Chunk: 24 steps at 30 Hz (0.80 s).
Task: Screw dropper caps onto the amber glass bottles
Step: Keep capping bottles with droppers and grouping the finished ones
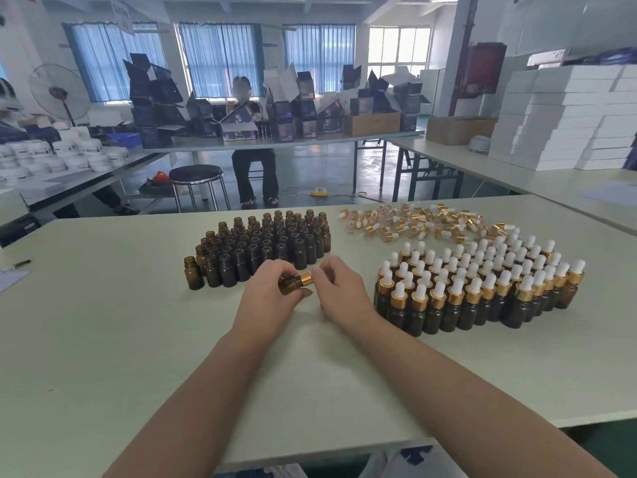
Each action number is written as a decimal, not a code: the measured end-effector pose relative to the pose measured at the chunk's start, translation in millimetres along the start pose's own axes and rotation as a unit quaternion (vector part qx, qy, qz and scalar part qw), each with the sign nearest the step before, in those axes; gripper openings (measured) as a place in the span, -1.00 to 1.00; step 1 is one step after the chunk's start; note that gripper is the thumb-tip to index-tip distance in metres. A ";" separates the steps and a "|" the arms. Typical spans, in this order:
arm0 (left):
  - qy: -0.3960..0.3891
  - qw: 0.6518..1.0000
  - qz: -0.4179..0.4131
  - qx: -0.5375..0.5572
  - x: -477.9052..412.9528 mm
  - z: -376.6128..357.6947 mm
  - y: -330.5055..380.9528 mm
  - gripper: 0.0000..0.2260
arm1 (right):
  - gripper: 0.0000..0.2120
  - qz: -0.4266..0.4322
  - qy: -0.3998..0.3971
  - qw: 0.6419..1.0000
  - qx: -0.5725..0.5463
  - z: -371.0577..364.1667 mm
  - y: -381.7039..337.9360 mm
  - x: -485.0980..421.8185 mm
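My left hand (267, 298) grips an amber glass bottle (289, 283) lying on its side above the table. A gold dropper cap (306, 278) sits on the bottle's neck, and my right hand (336, 288) curls its fingers round the cap's far end; the white bulb is hidden inside that hand. Behind my hands stand several open amber bottles (262, 246) in a block. To the right stand several capped bottles (475, 288) with white bulbs. Loose dropper caps (420, 222) lie in a heap at the back right.
The work table (138, 339) is pale and wide, with its front edge near my elbows. A pen (20, 263) and paper lie at the far left edge. A person sits at a table of dark boxes beyond; white boxes (565, 115) are stacked at right.
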<state>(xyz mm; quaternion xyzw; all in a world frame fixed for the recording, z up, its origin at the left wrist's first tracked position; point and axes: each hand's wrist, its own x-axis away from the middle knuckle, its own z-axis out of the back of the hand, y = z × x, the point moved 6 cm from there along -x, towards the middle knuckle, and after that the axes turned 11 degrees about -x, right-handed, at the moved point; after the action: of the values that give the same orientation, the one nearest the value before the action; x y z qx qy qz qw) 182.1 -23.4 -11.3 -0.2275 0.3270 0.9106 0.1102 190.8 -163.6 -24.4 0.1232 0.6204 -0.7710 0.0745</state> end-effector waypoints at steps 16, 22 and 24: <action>-0.001 1.000 -0.006 -0.006 0.1 -0.3 0.0 -0.72 | -0.85 0.003 -0.003 1.000 -0.014 0.4 -3.1 1.9; 0.003 1.000 -0.009 0.006 0.5 0.0 -0.2 -0.72 | -0.82 0.000 0.007 1.000 -0.010 0.4 -1.2 0.6; 0.002 1.000 -0.009 0.005 0.3 -0.2 0.2 -0.73 | -0.81 -0.001 0.007 1.000 -0.011 0.3 -1.2 0.8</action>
<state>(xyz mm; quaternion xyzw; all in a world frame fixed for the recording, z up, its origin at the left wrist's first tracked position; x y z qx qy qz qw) 181.8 -23.7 -11.5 -0.2319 0.3299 0.9074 0.1184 189.7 -163.6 -23.4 0.1273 0.6294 -0.7633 0.0707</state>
